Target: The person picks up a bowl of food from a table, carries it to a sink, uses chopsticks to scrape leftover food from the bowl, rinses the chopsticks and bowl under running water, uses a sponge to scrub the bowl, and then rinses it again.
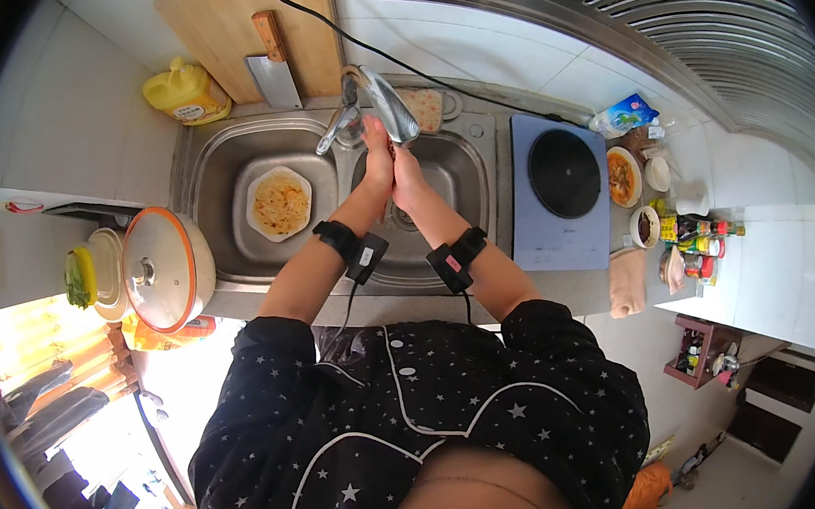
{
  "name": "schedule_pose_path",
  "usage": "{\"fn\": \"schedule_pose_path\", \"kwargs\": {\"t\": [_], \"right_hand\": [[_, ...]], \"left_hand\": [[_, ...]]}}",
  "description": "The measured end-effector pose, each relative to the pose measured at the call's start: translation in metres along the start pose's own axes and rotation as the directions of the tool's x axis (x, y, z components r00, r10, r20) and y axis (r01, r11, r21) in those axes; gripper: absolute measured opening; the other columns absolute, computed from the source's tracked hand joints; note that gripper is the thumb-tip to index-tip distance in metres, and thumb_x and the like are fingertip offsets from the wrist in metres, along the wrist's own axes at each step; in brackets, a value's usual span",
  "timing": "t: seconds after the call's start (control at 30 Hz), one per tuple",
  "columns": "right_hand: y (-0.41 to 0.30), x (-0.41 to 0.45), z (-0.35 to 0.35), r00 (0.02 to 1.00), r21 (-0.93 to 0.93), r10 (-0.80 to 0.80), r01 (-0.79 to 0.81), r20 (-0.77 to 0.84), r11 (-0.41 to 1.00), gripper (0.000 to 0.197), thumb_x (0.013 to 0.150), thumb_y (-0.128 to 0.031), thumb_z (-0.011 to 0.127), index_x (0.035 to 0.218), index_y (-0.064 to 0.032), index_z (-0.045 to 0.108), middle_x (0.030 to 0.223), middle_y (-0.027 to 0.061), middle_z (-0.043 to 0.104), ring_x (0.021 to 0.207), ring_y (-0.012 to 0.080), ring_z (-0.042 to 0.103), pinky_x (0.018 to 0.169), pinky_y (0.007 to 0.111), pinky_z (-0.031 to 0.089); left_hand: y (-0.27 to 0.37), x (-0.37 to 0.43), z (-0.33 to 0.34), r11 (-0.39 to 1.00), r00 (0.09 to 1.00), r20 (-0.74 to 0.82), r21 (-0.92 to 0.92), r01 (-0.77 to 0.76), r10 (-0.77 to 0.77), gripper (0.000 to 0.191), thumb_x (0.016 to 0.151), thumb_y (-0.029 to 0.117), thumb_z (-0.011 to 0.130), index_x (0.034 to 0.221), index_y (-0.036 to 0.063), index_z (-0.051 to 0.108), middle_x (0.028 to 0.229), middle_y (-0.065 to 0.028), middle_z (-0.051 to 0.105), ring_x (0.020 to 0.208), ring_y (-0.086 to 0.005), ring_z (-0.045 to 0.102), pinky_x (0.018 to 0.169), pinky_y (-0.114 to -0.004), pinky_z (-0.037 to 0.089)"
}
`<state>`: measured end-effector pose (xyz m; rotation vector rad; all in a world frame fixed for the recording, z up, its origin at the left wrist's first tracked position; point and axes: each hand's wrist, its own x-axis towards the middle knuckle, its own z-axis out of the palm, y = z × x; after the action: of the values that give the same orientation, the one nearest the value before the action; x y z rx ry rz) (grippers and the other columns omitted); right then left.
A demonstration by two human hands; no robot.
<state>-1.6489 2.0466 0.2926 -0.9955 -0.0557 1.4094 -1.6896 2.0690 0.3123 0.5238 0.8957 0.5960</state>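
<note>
Over the right basin of the double stainless steel sink (pixel 470 178), my left hand (pixel 378 153) and my right hand (pixel 407 172) are pressed together palm to palm beneath the spout of the chrome faucet (pixel 392 108). The spout covers part of the fingers, and no object shows between the palms. Whether water runs cannot be told. In the left basin sits a white angular dish (pixel 279 204) with yellowish food or residue. A wired black strap device is worn on each forearm.
Left of the sink stands a lidded pot (pixel 196 260). A cleaver (pixel 275 75) leans on a wooden cutting board (pixel 195 20) behind, beside a yellow jug (pixel 204 91). To the right lie an induction cooker (pixel 564 242), bowls of food, a folded cloth (pixel 627 284) and condiment bottles.
</note>
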Motion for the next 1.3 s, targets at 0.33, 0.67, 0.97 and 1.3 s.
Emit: {"fn": "schedule_pose_path", "kwargs": {"t": [0.33, 0.67, 0.97, 1.3], "right_hand": [[-0.01, -0.001, -0.007, 0.994, 0.015, 0.033, -0.035, 0.101, 0.999, 0.043, 0.081, -0.046, 0.039, 0.1, -0.0096, 0.049, 0.089, 0.0035, 0.053, 0.078, 0.0152, 0.049, 0.071, 0.03, 0.039], [0.007, -0.008, 0.014, 0.996, -0.001, 0.017, -0.017, 0.089, 1.0, 0.042, 0.084, -0.038, 0.037, 0.11, -0.0064, 0.044, 0.102, 0.0029, 0.05, 0.086, 0.0156, 0.046, 0.075, 0.029, 0.036], [-0.023, 0.016, -0.015, 0.998, 0.011, 0.065, -0.064, -0.024, 0.998, 0.057, 0.076, -0.056, 0.039, 0.101, -0.006, 0.049, 0.086, 0.0028, 0.051, 0.078, 0.0143, 0.046, 0.07, 0.029, 0.036], [-0.031, 0.007, 0.007, 0.975, -0.066, 0.068, -0.084, -0.21, 0.994, 0.058, 0.076, -0.062, 0.026, 0.061, -0.0091, 0.046, 0.051, 0.0047, 0.046, 0.043, 0.017, 0.043, 0.038, 0.031, 0.033]], "left_hand": [[-0.031, 0.029, -0.02, 0.912, 0.96, -0.171, 0.384, -0.143, 0.223, 0.069, 0.081, 0.051, 0.025, 0.127, 0.0005, 0.014, 0.12, -0.0218, 0.033, 0.11, -0.0274, 0.034, 0.087, -0.035, 0.032], [-0.029, 0.078, -0.066, 0.754, 0.846, -0.018, 0.463, -0.465, 0.533, 0.073, 0.081, 0.055, 0.016, 0.128, 0.0009, 0.002, 0.133, -0.0155, 0.008, 0.123, -0.0237, 0.008, 0.098, -0.029, 0.008], [-0.032, 0.002, -0.001, 0.97, 0.992, -0.068, 0.227, -0.084, 0.102, 0.058, 0.083, 0.046, 0.029, 0.117, -0.001, 0.034, 0.114, -0.01, 0.042, 0.105, -0.018, 0.037, 0.09, -0.028, 0.026], [-0.034, -0.006, -0.014, 0.915, 0.899, 0.231, -0.252, -0.315, 0.373, 0.036, 0.086, 0.023, 0.028, 0.117, 0.0044, 0.03, 0.115, -0.0059, 0.039, 0.103, -0.0176, 0.037, 0.091, -0.028, 0.026]]}}
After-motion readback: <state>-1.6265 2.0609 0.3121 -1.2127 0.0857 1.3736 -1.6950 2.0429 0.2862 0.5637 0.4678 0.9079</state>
